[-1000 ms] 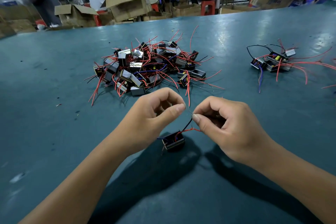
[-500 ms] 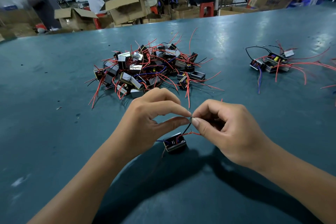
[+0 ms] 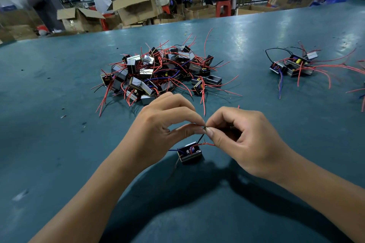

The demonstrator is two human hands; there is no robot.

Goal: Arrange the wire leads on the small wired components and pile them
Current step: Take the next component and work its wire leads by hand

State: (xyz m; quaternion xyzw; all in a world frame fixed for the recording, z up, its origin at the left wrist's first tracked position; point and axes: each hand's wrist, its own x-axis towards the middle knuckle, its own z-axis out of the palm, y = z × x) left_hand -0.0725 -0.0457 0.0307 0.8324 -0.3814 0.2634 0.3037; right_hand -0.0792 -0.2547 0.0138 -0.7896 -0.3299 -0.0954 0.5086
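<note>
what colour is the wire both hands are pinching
Black wire, rising from the component; head view shows it.

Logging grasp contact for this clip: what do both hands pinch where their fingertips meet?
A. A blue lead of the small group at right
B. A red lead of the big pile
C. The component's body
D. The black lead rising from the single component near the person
D: the left hand and right hand meet fingertip to fingertip on the black lead, which runs down to the lone component on the table.
</note>
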